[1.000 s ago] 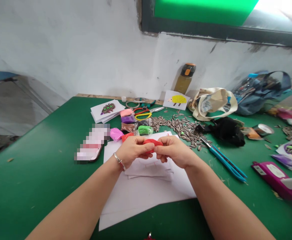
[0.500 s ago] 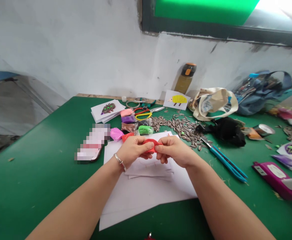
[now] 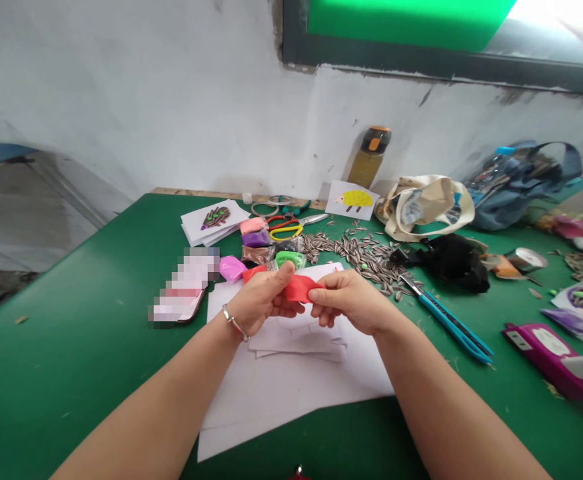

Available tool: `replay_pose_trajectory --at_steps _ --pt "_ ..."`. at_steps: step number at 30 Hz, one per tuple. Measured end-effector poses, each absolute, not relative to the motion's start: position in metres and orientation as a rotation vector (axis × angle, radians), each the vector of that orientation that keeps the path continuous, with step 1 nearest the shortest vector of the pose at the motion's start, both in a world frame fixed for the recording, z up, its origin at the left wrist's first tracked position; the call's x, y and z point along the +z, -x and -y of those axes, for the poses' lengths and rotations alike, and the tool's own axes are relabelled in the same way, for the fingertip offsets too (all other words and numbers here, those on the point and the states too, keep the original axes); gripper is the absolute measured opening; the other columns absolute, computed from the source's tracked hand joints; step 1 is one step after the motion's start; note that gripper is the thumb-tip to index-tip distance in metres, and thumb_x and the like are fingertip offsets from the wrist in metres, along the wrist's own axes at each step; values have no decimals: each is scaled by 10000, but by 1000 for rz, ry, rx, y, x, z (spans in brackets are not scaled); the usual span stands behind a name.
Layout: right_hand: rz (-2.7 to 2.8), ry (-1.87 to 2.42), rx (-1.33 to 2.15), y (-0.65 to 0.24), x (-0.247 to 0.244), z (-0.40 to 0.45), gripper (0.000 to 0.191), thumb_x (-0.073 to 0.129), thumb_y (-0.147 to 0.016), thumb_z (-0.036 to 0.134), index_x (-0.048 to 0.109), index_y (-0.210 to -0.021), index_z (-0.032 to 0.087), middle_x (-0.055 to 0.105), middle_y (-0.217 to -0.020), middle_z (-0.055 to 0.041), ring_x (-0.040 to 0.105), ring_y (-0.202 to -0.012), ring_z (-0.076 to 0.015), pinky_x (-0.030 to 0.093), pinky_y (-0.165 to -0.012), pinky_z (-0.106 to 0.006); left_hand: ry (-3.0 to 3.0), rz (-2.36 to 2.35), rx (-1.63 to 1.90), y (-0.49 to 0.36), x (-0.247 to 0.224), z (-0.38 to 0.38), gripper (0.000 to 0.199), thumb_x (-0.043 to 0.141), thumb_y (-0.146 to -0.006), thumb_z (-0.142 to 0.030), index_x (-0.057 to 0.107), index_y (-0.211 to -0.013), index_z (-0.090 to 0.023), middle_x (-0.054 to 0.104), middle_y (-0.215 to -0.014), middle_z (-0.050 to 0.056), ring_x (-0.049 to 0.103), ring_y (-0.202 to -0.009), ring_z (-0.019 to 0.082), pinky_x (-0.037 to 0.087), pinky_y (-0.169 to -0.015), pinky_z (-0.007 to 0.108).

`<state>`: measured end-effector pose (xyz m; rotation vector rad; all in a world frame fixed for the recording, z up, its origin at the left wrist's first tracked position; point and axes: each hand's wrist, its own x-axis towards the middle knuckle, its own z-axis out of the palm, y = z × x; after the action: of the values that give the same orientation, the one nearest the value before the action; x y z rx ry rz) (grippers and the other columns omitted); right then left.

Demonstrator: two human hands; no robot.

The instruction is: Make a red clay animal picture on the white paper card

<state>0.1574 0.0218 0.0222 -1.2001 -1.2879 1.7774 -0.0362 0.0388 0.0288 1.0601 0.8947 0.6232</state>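
A flattened piece of soft red modelling clay (image 3: 298,289) is between my hands, above the white paper. My right hand (image 3: 344,298) pinches its right end between thumb and fingers. The left end rests on the curled fingers of my left hand (image 3: 261,301), whose thumb points up, off the clay. Below lies a small stack of white sheets (image 3: 296,339) with faint drawn lines, partly hidden by my hands. Just beyond my left hand are several packets of coloured clay, among them a green packet (image 3: 290,259) and a pink packet (image 3: 232,269).
Sunflower seeds (image 3: 366,257) lie scattered behind my right hand. A blue utility knife (image 3: 454,327) is to the right, near a black cloth bundle (image 3: 458,263). Scissors (image 3: 286,231), a seed-decorated card (image 3: 216,217), a hedgehog picture (image 3: 354,200) and a bottle (image 3: 370,157) stand farther back. A phone (image 3: 186,287) lies left.
My left thumb has lifted off the red clay and now points up. More of the clay shows, spread out flat. My right hand still pinches its end.
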Motion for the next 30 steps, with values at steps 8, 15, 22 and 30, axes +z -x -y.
replay_pose_trajectory --at_steps 8,15,22,30 --pt "1368 1161 1808 -160 23 -21 289 730 -751 429 697 -782 143 671 -645 -38 632 -519 -121 480 -463 -208 -1147 -1020 637 34 31 -38 353 774 -688 -401 708 -873 -108 652 -716 39 569 -585 105 445 -585 244" --pt "1294 1094 1760 -164 25 -22 377 639 -806 517 678 -794 143 655 -749 -53 608 -575 -118 455 -433 -206 -1117 -1004 675 35 29 -40 367 772 -690 -429 713 -878 -119 658 -736 45 566 -583 99 441 -584 242" --pt "1329 1173 1620 -160 22 -23 284 697 -762 396 598 -650 155 632 -587 -9 523 -455 -74 377 -401 -183 -1062 -950 654 33 30 -37 545 763 -631 -598 704 -868 -111 661 -773 65 609 -646 126 479 -641 263" --pt "1330 1142 1700 -162 23 -23 281 731 -730 415 702 -742 135 664 -634 -32 579 -502 -98 451 -451 -208 -1016 -923 677 34 29 -39 413 807 -635 -489 700 -809 -129 657 -744 42 611 -669 134 485 -630 262"
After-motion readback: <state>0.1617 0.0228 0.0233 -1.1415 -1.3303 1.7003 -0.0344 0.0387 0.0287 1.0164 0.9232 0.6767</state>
